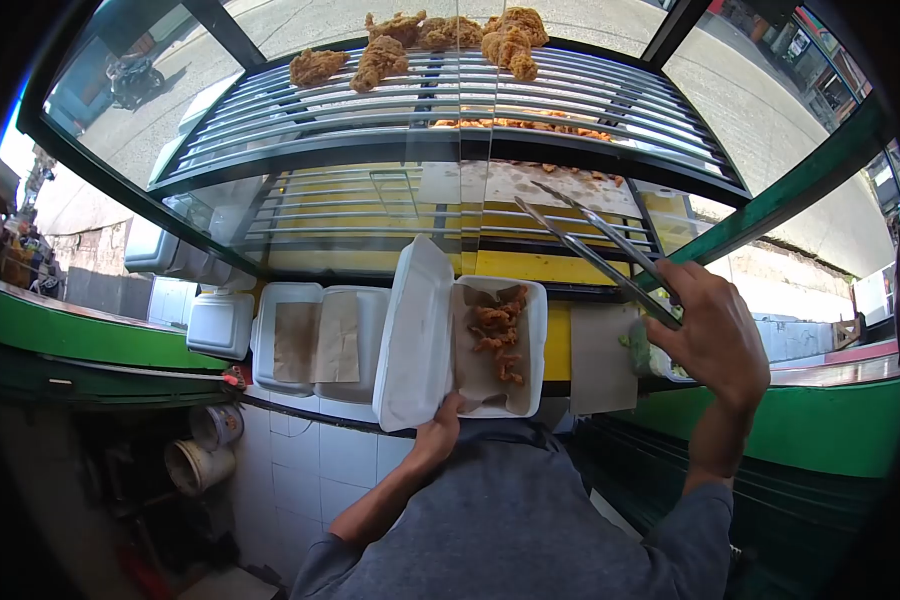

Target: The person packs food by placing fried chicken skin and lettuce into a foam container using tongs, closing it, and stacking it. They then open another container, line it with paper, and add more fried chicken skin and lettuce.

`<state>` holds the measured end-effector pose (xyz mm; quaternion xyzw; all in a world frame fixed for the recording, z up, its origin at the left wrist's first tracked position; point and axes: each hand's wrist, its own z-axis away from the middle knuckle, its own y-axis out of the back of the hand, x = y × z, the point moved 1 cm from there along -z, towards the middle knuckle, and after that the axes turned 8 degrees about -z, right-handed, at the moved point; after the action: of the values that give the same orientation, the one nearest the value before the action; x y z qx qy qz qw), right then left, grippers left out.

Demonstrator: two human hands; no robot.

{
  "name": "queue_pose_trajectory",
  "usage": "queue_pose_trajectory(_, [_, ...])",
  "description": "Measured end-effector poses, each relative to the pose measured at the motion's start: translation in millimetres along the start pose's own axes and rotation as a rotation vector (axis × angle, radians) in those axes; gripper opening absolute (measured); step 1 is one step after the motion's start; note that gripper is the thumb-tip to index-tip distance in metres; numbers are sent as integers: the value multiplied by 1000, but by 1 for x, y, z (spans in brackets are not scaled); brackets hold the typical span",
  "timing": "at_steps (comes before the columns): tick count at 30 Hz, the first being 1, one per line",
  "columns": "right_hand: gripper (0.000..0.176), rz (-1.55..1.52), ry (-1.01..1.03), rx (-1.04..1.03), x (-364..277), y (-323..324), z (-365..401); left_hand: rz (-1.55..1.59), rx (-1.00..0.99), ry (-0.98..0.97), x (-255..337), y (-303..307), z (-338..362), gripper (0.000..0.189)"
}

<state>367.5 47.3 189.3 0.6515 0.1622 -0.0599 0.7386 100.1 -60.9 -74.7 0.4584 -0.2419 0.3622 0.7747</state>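
My right hand (712,330) is closed around metal tongs (595,262). Their arms are apart, nothing is between the tips, and they point toward the lower shelf of the glass case. With my left hand (438,432) I grip the near edge of a white foam box (536,345), close to its hinge; some of my fingers are hidden. The box's lid (415,335) stands raised on the left. Brown paper (467,350) lines the box, and several pieces of fried chicken skin or similar crispy bits (500,325) lie on it.
Fried chicken pieces (380,62) lie on the upper rack (270,110) of the case. More crispy bits (580,130) are on the shelf below. Another open foam box (375,315) with brown paper sits left. At right are a brown paper sheet (604,355) and a bag with something green (660,355).
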Motion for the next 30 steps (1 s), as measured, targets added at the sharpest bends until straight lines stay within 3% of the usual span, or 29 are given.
queue_pose_trajectory(3, [34, 221, 59, 98, -3, -27, -54, 193, 105, 55, -15, -14, -7, 13])
queue_pose_trajectory(5, [24, 345, 130, 138, 3, -51, -94, 37, 202, -120, -21, -16, -3, 13])
queue_pose_trajectory(9, [27, 349, 93, 70, 15, -70, -145, -88, 331, -316, -25, -18, -1, 13])
queue_pose_trajectory(10, [27, 344, 85, 55, 13, -67, -148, -10, 305, -247, -26, -17, -2, 13])
queue_pose_trajectory(15, [35, 281, 146, 159, 10, -33, -82, 442, 194, 121, -18, -17, -5, 19])
queue_pose_trajectory(18, [40, 54, 38, -70, -5, 2, -33, 461, 252, -35, -30, -30, -10, 25])
queue_pose_trajectory(22, [49, -80, 119, -336, -3, 21, 18, 469, 218, 49, -12, -20, -8, 24])
queue_pose_trajectory(25, [51, -99, 106, -328, -2, 20, 28, 464, 200, 24, -20, -26, -13, 24])
queue_pose_trajectory(30, [47, 61, -39, -2, -11, 7, -10, 396, 79, 113, -17, -17, -10, 20])
